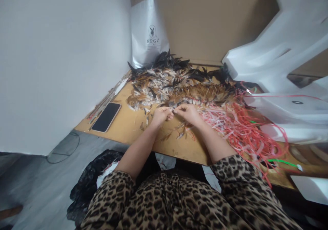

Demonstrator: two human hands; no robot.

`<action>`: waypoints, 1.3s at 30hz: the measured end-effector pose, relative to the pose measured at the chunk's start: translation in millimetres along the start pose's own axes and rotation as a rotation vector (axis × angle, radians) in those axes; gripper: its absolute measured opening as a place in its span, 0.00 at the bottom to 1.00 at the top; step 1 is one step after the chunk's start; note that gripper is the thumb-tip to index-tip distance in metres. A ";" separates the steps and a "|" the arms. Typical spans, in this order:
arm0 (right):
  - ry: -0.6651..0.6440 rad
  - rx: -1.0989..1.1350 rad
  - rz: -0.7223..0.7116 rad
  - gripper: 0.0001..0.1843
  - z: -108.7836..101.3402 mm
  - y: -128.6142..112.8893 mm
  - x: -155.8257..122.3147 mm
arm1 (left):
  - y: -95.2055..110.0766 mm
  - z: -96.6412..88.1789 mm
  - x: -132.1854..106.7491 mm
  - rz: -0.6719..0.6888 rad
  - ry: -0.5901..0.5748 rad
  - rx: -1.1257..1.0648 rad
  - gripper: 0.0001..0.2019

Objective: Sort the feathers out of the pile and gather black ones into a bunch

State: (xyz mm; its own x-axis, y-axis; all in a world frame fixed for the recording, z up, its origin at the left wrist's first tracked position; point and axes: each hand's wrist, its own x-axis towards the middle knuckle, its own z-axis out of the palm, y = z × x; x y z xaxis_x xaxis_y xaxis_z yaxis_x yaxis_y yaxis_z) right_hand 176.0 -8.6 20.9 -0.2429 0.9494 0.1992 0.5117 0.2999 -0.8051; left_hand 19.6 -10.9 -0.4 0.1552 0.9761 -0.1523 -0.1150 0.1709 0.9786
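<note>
My left hand (161,116) and my right hand (189,113) meet over the middle of a wooden table (128,127), fingertips pinched together on a small dark feather (174,110) held between them. Just beyond the hands lies a wide heap of brown, white and black feathers (174,84). A tangle of red and pink strings (241,127) spreads to the right of my right hand. A few loose feathers (183,131) lie on the table under my wrists.
A black phone (106,117) lies face up at the table's left edge beside thin sticks (107,98). A white bag (148,35) leans against the cardboard back wall. White foam pieces (282,62) crowd the right. A black bag (89,178) sits on the floor.
</note>
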 end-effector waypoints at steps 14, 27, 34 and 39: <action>-0.066 -0.476 -0.368 0.10 -5.1 -13.7 -5.6 | -7.5 -4.5 -5.1 0.303 -0.067 0.650 0.11; -0.032 0.339 0.213 0.15 -3.5 -0.6 2.1 | 1.8 -5.6 0.4 0.034 -0.005 0.044 0.11; -0.056 0.769 0.330 0.19 -1.9 11.3 6.5 | 3.4 -7.1 -0.2 0.047 -0.033 0.001 0.14; -0.030 0.652 0.348 0.23 -5.9 11.7 6.8 | 3.7 -7.2 -0.5 0.062 -0.038 -0.041 0.13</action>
State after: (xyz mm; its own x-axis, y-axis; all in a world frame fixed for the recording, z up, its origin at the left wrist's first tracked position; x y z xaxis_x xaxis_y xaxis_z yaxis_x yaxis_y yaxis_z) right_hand 185.2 1.9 16.2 -0.1828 0.9737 -0.1356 -0.0284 -0.1431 -0.9893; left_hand 12.1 -9.8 2.3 0.1839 0.9793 -0.0849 -0.1651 0.1159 0.9794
